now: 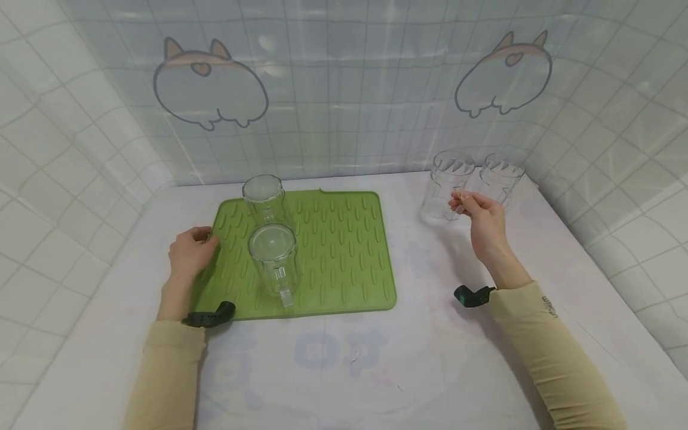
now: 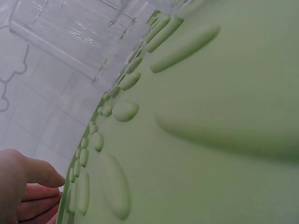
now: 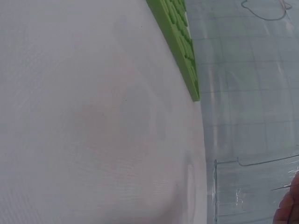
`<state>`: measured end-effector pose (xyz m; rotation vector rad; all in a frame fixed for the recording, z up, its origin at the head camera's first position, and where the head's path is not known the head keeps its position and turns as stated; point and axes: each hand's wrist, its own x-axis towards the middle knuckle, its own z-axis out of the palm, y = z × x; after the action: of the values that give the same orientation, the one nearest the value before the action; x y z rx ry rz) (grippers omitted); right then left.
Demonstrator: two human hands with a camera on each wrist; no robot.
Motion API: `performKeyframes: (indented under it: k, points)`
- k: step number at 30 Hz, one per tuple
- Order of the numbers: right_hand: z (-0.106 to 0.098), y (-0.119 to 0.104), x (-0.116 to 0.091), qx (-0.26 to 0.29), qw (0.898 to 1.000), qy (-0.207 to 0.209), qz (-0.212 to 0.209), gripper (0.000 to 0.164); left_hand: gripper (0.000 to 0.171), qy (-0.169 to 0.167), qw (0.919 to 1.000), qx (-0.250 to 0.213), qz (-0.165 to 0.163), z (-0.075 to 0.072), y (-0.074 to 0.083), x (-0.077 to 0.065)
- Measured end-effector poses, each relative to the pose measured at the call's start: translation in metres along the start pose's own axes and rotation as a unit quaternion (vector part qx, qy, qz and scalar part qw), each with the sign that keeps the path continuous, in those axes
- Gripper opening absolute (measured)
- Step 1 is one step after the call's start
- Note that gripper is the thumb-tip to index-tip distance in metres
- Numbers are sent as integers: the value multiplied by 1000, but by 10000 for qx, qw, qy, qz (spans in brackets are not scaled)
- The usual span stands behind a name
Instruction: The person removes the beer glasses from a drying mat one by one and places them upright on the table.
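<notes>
A green drying mat (image 1: 344, 251) with raised ridges lies on the table, and my left hand (image 1: 193, 254) holds its left edge, thumb at the rim, fingers curled beside it. Two clear glass mugs stand upside down on the mat, a front mug (image 1: 273, 257) and a rear mug (image 1: 264, 200). To the right, my right hand (image 1: 484, 224) pinches the handle of an upright glass mug (image 1: 443, 185). Behind that hand stands another upright glass mug (image 1: 500, 173), partly hidden by it. In the right wrist view only fingertips (image 3: 287, 205) show at the edge.
A white cloth (image 1: 344, 370) covers the table. A tiled backdrop (image 1: 349, 89) with cartoon drawings rises right behind the mugs, and tiled sides close in at left and right. White cloth lies between the mat's right edge and the upright mugs.
</notes>
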<state>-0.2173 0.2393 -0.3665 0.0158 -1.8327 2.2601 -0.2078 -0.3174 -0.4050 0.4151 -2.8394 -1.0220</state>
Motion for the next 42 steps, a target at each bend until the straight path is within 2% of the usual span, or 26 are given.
performKeyframes:
  k: [7,19,26,36,42]
  points:
    - [-3,3,3,-58,9999,98,58,33,53,-44,10000,-17,-44,0,1,0]
    - [-6,8,6,-106,9997,213,54,31,53,-29,10000,14,-75,0,1,0]
    - [-7,10,9,-14,9998,170,-42,28,53,-32,9999,-13,-98,-1,3,0]
    - [-8,13,9,27,9999,106,-6,35,53,-64,9999,-6,-107,0,2,1]
    - [-9,14,10,75,9999,100,-11,30,52,-27,9999,25,-102,0,2,1]
